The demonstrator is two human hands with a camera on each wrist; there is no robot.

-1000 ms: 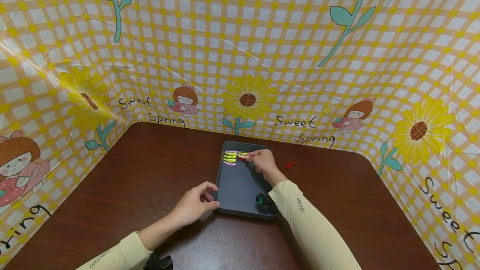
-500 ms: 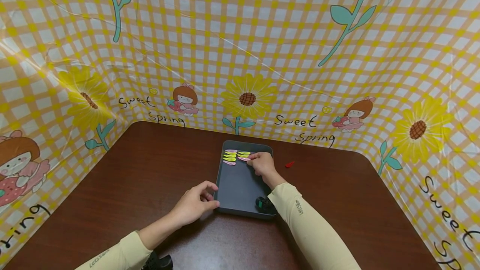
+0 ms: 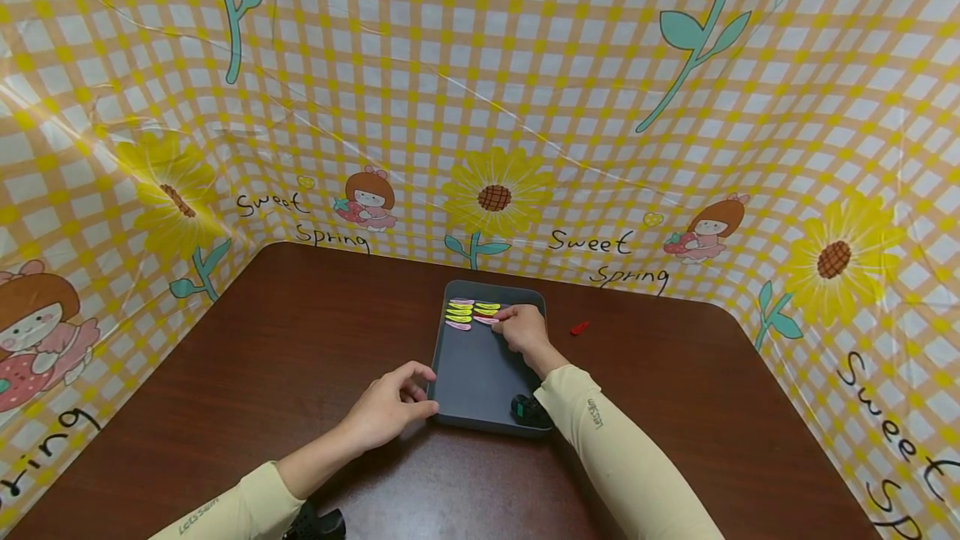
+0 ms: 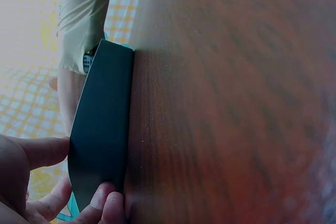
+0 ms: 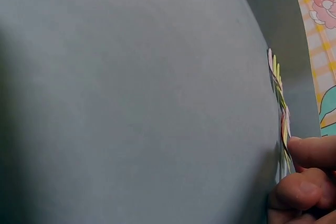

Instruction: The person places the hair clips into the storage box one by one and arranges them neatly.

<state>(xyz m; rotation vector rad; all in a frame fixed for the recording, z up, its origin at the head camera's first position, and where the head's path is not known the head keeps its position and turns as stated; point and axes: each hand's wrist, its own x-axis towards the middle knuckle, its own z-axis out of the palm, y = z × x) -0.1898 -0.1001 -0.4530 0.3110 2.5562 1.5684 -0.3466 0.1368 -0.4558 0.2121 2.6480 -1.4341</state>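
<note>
A dark grey tray [image 3: 480, 382] lies on the table. My left hand [image 3: 393, 407] holds its near left corner, with thumb and fingers on the tray wall [image 4: 100, 114] in the left wrist view. At the tray's far end my right hand [image 3: 522, 328] pinches a pink snap hair clip [image 3: 483, 321] by its right end. Just above that clip lie a red clip, only partly showing, and yellow clips [image 3: 487, 307]. Left of them runs a column of yellow and pink hair clips [image 3: 459, 315]. Seen edge-on in the right wrist view, the clips [image 5: 278, 77] are near my right fingertips [image 5: 304, 150].
One red hair clip [image 3: 580, 329] lies on the brown table [image 3: 675, 390], to the right of the tray. A checked, flower-printed cloth [image 3: 495, 90] walls in the table at the back and sides. Black wrist cameras hang under both sleeves.
My right hand has brought the pink clip down below the yellow ones and shifted it slightly toward me, so a strip of red shows above it. My left hand has stayed still.
</note>
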